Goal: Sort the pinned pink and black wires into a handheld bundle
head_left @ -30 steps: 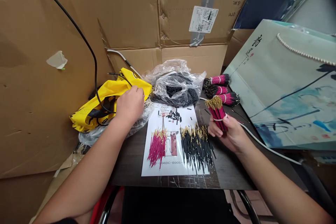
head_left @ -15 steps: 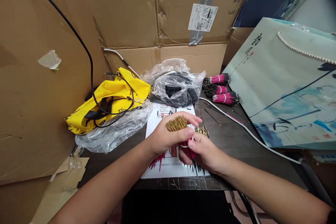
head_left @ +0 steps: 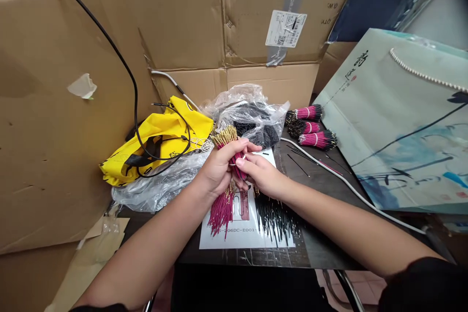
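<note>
Your bench (head_left: 321, 239) carries, at its near edge, the printed sheet (head_left: 209, 242), where black wires (head_left: 278, 219) and magenta wires (head_left: 221, 212) lie loose. Above, your left hand (head_left: 216, 168) and right hand (head_left: 265, 176) together grasp a gold-tipped wire bundle (head_left: 225, 137). Three banded bundles (head_left: 317, 139), seemingly finished, rest near the far right corner; whether your bundle's white band (head_left: 232, 165) is secure, I can't tell

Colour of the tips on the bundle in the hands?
Gold tips, standing above the left hand; the current head view shows them best.
</note>
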A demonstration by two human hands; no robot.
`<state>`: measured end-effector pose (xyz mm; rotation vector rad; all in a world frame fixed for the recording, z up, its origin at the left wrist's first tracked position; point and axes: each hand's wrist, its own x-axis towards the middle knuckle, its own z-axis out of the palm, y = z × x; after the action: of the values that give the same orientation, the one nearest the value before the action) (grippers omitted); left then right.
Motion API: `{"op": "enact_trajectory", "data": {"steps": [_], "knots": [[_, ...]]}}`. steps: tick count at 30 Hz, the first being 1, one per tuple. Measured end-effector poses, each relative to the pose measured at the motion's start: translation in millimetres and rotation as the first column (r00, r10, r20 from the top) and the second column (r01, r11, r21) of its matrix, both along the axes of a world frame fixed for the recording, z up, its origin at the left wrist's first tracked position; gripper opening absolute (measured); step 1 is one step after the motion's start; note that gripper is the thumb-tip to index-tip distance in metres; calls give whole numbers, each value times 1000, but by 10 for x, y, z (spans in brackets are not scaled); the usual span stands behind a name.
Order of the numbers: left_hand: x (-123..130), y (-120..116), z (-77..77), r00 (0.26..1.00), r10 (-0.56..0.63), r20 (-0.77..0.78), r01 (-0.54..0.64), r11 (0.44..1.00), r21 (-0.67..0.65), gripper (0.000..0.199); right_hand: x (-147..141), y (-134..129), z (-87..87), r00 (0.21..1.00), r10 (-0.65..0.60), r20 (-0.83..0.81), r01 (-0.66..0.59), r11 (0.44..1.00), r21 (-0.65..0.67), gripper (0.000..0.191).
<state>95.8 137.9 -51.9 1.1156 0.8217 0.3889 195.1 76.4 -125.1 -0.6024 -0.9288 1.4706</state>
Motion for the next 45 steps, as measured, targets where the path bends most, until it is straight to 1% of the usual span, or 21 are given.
{"op": "enact_trajectory", "data": {"steps": [2,4,7,12,14,16,20,22,25,27,28,30,31,32,33,37,40,43,45], "knots": [[2,61,20,999,35,-19,-35,999,17,32,14,88,10,1000,30,1,-30,998,52,35],[9,119,20,996,86,-3,-86,996,30,30,25,177,38,999,44,28,-46,996,79,36],[6,223,9,987,155,49,-157,987,37,28,10,319,90,995,42,87,-47,998,46,42],[-62,413,17,970,228,88,-233,971,57,29,-124,589,165,996,-58,73,58,998,-3,57],[-100,482,28,957,265,120,-274,959,69,22,-172,685,192,992,-69,104,66,997,24,56],[-130,544,44,941,304,152,-318,945,81,16,-195,756,216,987,-56,151,47,997,62,52],[-135,659,91,904,376,202,-399,913,85,24,-192,824,222,977,-10,214,-14,994,112,45],[-108,720,110,893,396,212,-419,905,72,23,-182,845,204,973,10,230,-36,993,110,43],[-51,820,106,882,414,224,-433,901,37,19,-148,880,192,968,-17,251,-4,997,82,43],[-19,883,83,869,435,237,-452,892,21,15,-112,904,216,933,-87,349,70,996,61,46],[-7,911,68,860,447,245,-465,885,17,14,-96,918,238,894,-139,427,128,990,54,49],[10,956,39,843,470,263,-492,870,20,13,-84,958,288,784,-246,570,252,965,70,52],[16,973,28,835,478,272,-502,864,25,14,-92,986,310,739,-288,610,298,951,88,53],[21,988,21,830,482,280,-510,860,31,15,-110,1019,327,716,-321,620,329,938,107,54],[25,1001,17,825,487,288,-518,855,38,15,-137,1055,339,709,-350,612,351,928,125,54],[19,1058,43,804,508,309,-551,832,67,17,-262,1183,336,739,-413,533,363,910,201,51],[-10,1096,74,801,510,313,-555,829,71,19,-300,1202,312,754,-401,520,317,916,246,47],[-41,1108,86,804,512,303,-550,834,47,17,-292,1175,270,725,-373,578,269,927,262,44],[-56,1103,82,803,518,294,-547,837,20,17,-280,1156,233,700,-368,612,258,929,264,42]]}}
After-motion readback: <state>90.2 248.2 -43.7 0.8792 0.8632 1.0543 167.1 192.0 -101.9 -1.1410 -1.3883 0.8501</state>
